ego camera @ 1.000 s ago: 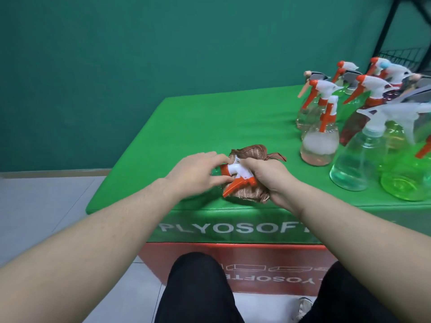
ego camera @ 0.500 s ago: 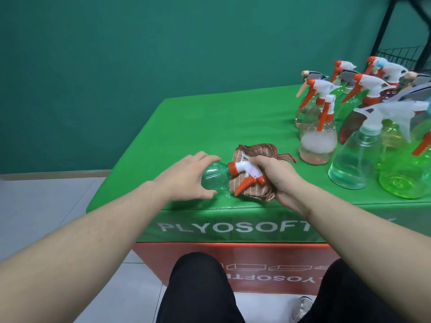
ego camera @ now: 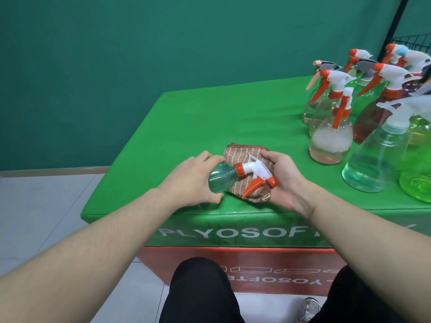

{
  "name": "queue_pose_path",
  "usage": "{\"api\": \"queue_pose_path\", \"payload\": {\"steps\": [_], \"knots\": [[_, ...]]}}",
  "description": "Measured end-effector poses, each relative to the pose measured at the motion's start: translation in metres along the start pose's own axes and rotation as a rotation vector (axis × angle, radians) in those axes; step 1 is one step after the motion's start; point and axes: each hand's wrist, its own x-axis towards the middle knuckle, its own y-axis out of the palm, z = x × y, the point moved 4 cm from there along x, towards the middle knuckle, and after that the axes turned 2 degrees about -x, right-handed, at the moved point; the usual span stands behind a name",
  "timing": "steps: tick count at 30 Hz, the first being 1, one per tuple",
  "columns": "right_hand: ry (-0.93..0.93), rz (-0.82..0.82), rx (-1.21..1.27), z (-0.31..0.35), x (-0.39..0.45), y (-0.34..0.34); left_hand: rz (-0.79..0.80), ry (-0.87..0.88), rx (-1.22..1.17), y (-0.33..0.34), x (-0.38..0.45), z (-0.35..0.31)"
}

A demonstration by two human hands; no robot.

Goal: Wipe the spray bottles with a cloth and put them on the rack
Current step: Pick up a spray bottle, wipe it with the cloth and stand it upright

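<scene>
A small clear spray bottle (ego camera: 221,179) with a white and orange trigger head lies on its side near the front edge of the green table (ego camera: 210,117). My left hand (ego camera: 189,180) grips its body. My right hand (ego camera: 283,178) holds a brown striped cloth (ego camera: 242,152) cupped under and around the trigger head. Several other spray bottles (ego camera: 331,141) stand in a group at the table's right. A corner of the black wire rack (ego camera: 412,40) shows at the top right.
A dark green wall rises behind the table. Grey floor tiles lie to the left. My knees in black trousers sit just under the table's front edge, which carries white lettering over a red base.
My left hand has slid back along the bottle, uncovering its clear body. The cloth has opened out flatter under the trigger head, and the head has turned toward my right hand.
</scene>
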Motion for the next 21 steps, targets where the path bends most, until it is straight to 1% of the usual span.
{"api": "queue_pose_path", "payload": {"steps": [5, 11, 16, 21], "knots": [[-0.032, -0.034, 0.023, 0.006, -0.005, -0.004, 0.044, -0.077, 0.019, -0.003, 0.010, -0.001], [-0.088, -0.058, 0.068, 0.009, -0.018, -0.014, 0.059, -0.189, 0.029, -0.003, 0.019, -0.003], [-0.130, -0.084, 0.076, 0.011, -0.031, -0.018, 0.042, -0.255, -0.014, -0.007, 0.018, -0.002], [-0.166, -0.084, 0.059, 0.017, -0.032, -0.015, 0.005, -0.234, -0.032, -0.007, 0.014, -0.002]]}}
